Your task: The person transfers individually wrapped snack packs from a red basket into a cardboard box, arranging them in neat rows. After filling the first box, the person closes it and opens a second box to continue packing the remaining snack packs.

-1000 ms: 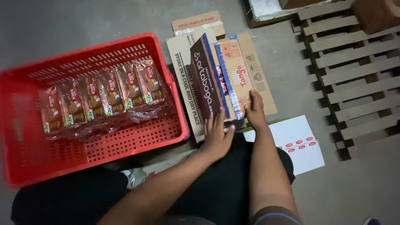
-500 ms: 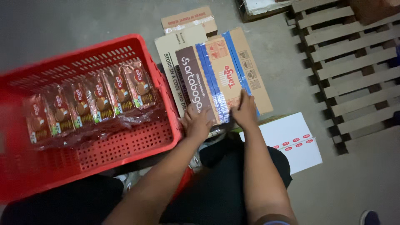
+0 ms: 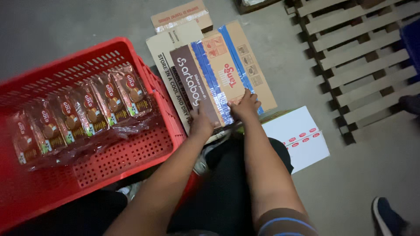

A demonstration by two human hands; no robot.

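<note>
Grey concrete floor (image 3: 78, 26) carries a flattened brown cardboard box with blue stripes (image 3: 227, 70). Left hand (image 3: 202, 122) and right hand (image 3: 245, 107) press flat, fingers spread, on its near edge, beside a red plastic crate (image 3: 57, 74).

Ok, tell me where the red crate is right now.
In the head view the red crate sits on the floor at the person's left, holding a row of snack packs, right beside the flattened cardboard boxes under both hands.
</note>
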